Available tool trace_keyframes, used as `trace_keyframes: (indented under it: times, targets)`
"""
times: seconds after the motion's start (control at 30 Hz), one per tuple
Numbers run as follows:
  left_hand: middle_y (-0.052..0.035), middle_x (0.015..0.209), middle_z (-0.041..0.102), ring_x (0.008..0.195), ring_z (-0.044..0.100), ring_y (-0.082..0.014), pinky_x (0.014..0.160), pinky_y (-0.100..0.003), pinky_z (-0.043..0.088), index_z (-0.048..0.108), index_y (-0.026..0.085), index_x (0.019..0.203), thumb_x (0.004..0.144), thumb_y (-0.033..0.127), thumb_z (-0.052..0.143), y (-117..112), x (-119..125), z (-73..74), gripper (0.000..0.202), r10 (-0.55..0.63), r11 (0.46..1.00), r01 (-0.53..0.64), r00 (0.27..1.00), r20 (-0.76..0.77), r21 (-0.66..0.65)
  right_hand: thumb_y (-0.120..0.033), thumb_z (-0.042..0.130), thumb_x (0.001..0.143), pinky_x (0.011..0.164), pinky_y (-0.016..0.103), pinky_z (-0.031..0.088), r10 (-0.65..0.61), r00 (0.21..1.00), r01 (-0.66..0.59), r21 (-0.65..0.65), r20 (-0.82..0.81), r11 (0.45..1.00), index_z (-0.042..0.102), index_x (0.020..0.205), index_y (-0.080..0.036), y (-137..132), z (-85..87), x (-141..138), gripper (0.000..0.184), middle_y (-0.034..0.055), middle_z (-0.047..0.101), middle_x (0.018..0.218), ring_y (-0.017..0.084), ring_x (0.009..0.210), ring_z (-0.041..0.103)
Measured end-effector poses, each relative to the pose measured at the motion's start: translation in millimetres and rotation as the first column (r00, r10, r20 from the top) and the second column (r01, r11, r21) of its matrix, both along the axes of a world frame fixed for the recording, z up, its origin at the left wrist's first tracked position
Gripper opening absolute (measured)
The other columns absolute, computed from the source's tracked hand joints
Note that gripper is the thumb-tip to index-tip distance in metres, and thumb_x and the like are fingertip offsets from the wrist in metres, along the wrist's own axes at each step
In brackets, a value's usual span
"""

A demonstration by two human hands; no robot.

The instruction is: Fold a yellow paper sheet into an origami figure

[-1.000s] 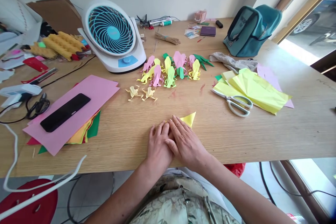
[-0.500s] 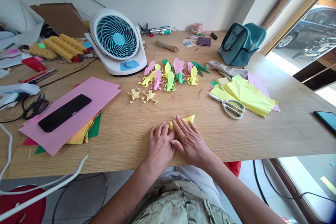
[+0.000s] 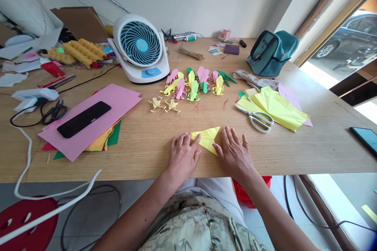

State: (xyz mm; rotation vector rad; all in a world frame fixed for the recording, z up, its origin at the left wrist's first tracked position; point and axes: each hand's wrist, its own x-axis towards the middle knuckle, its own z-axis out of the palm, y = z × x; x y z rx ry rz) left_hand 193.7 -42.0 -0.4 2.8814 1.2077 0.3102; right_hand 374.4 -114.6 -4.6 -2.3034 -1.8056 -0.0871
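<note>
Small folded yellow paper piece (image 3: 207, 140), roughly triangular with sharp creases, is seen lying flat on the pale wood-grain table (image 3: 294, 157), near its front edge and between the two hands. Left hand (image 3: 183, 157) is laid flat, fingers spread, tips touching the paper's left edge; right hand (image 3: 234, 153) is likewise flat and unclosed, thumb at the lower right edge. Nothing is gripped. Paper is judged very light, thin, easily dented or mis-creased, and likely to slide on the smooth wood; best pinned by fingertips and lifted at a corner. Farther off, white-handled scissors (image 3: 257, 119) and loose yellow sheets (image 3: 278, 106) are noted to the right, small folded paper figures (image 3: 193, 84) beyond.
</note>
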Motion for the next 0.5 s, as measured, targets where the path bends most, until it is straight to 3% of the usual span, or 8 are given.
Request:
trace_keyframes:
  times: [0.07, 0.2, 0.27, 0.4, 0.5]
  targets:
    - [-0.0121, 0.142, 0.053, 0.130, 0.046, -0.0284, 0.108, -0.049, 0.038, 0.046, 0.027, 0.147, 0.101, 0.037, 0.044, -0.3, 0.3, 0.5, 0.048, 0.002, 1.000, -0.002, 1.000, 0.002, -0.006, -0.047, 0.031, 0.103, 0.120, 0.061, 0.017, 0.018, 1.000, -0.018, 0.051, 0.000, 0.999, 0.031, 0.155, -0.005, 4.6, 6.7, -10.6, 0.067, 0.0196, 0.028, 0.162, 0.035, 0.151, 0.027]
    - [-0.0129, 0.141, 0.054, 0.130, 0.047, -0.0285, 0.108, -0.049, 0.038, 0.050, 0.025, 0.144, 0.101, 0.033, 0.042, -1.7, 1.7, 2.5, 0.045, 0.008, 1.000, -0.008, 1.000, -0.021, -0.019, -0.045, 0.030, 0.104, 0.123, 0.053, 0.018, 0.312, 0.948, -0.312, 0.007, -0.067, 0.950, 0.029, 0.157, -0.009, 16.6, 9.4, -29.7, 0.064, 0.0158, 0.023, 0.164, 0.028, 0.153, 0.021]
    - [-0.0133, 0.143, 0.054, 0.132, 0.046, -0.0284, 0.111, -0.049, 0.037, 0.050, 0.022, 0.144, 0.099, 0.031, 0.045, -2.3, 2.3, 2.9, 0.046, 0.011, 1.000, -0.012, 0.999, -0.033, -0.027, -0.048, 0.029, 0.104, 0.122, 0.051, 0.022, 0.364, 0.925, -0.370, -0.039, -0.106, 0.928, 0.031, 0.156, -0.007, 18.3, 4.0, -31.3, 0.066, 0.0178, 0.025, 0.163, 0.028, 0.153, 0.023]
    - [-0.0142, 0.146, 0.053, 0.135, 0.045, -0.0274, 0.114, -0.047, 0.034, 0.040, 0.014, 0.150, 0.098, 0.032, 0.048, -1.9, 1.5, 2.4, 0.056, 0.033, 0.998, -0.034, 0.999, -0.017, -0.049, -0.052, 0.033, 0.103, 0.122, 0.052, 0.023, 0.301, 0.949, -0.305, -0.035, -0.099, 0.952, 0.031, 0.156, -0.010, 12.3, -8.6, -25.7, 0.068, 0.0179, 0.026, 0.163, 0.029, 0.153, 0.024]
    - [-0.0137, 0.145, 0.053, 0.134, 0.046, -0.0265, 0.113, -0.046, 0.035, 0.042, 0.013, 0.148, 0.098, 0.029, 0.047, -0.1, -0.4, 1.9, 0.053, 0.022, 0.999, -0.022, 1.000, -0.003, -0.047, -0.051, 0.033, 0.103, 0.121, 0.055, 0.022, 0.234, 0.969, -0.235, -0.008, -0.085, 0.972, 0.033, 0.156, -0.015, 7.8, -11.7, -24.5, 0.064, 0.0154, 0.030, 0.162, 0.030, 0.152, 0.027]
